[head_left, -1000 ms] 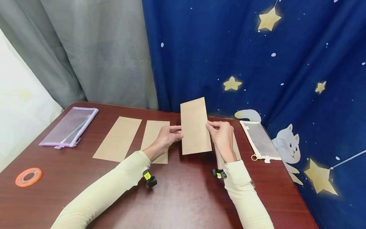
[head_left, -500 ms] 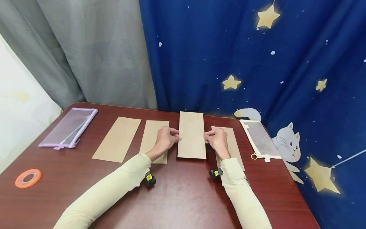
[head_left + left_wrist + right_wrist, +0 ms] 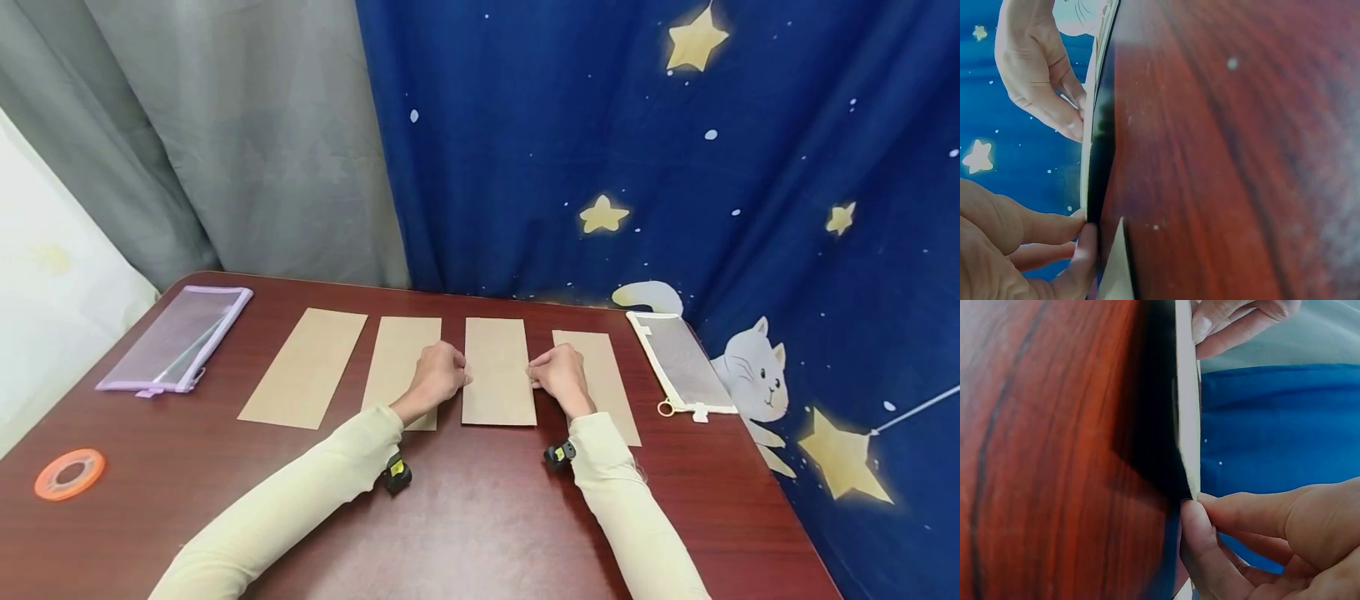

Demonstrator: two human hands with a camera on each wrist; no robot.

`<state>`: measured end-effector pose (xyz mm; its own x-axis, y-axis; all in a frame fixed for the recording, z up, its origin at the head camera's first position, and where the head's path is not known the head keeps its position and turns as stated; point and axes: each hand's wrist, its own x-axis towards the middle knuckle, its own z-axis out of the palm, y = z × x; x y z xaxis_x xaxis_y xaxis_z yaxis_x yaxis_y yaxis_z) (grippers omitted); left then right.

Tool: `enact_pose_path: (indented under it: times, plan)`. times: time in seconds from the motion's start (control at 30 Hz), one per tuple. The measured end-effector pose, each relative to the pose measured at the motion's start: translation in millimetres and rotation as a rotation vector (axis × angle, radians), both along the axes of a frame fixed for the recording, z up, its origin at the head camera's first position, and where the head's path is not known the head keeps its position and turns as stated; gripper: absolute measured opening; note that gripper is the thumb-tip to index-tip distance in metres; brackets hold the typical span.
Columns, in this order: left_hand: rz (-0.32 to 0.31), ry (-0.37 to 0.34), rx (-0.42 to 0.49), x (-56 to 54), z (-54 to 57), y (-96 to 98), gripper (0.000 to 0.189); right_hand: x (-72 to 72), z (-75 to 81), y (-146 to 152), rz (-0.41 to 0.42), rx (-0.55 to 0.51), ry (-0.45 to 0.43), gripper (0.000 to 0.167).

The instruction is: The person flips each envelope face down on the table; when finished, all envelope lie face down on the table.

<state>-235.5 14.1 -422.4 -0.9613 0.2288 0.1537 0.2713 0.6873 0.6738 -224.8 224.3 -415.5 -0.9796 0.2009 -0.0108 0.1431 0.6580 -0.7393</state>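
Tan rectangular paper piece [image 3: 497, 373]: just above glossy red-brown wooden table [image 3: 472, 525] | left hand [image 3: 435, 373] pinches its left edge, right hand [image 3: 559, 375] its right | likely light, bendable, easily creased; take by opposite long edges

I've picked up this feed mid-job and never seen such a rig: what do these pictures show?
There is no machine here, just a person's bare left hand and right hand. The wide view comes from a camera worn on the head. The two close views come from small black cameras on the wrists, so the table looks tipped sideways there.

The hands pinch opposite long edges of one brown sheet; the close views show dark shadow beneath it. On the table lie three other sheets, two to its left and one to its right, plus a lilac pouch and an orange ring at the far left, and a white pouch at the far right.
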Motion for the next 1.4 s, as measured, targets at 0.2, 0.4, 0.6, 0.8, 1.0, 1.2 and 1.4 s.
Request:
enact_pose_path:
  times: [0.2, 0.4, 0.6, 0.8, 1.0, 1.2, 1.4]
  plan:
    - [-0.055, 0.080, -0.057, 4.3, 3.0, 2.2, 0.062, 0.1, 0.2, -2, -0.010, 0.049, -0.037, 0.007]
    - [-0.038, 0.034, -0.082, 2.2, 4.2, 0.6, 0.061, 1.8, 4.6, -2, 0.012, 0.115, -0.007, 0.009]
    - [0.009, 0.073, -0.065, 4.9, 8.5, 7.3, 0.025, 14.4, 25.1, 43, 0.046, 0.157, 0.077, 0.021]
    - [-0.101, -0.199, 0.195, 27.3, 21.0, 30.2, 0.034, 20.7, 40.0, 130, 0.166, -0.036, -0.073, 0.036]
    - [-0.118, -0.940, 0.761, 24.0, 37.4, 77.6, 0.042, 18.8, 37.0, 187, 0.186, -0.516, -0.348, 0.048]
    - [0.020, -1.012, 0.872, 9.3, 39.6, 115.4, 0.052, 12.7, 29.1, 193, 0.087, -0.678, -0.449, 0.047]
    - [0.053, -1.005, 0.870, 3.6, 38.2, 128.0, 0.060, 6.4, 27.9, 182, 0.063, -0.623, -0.481, 0.049]
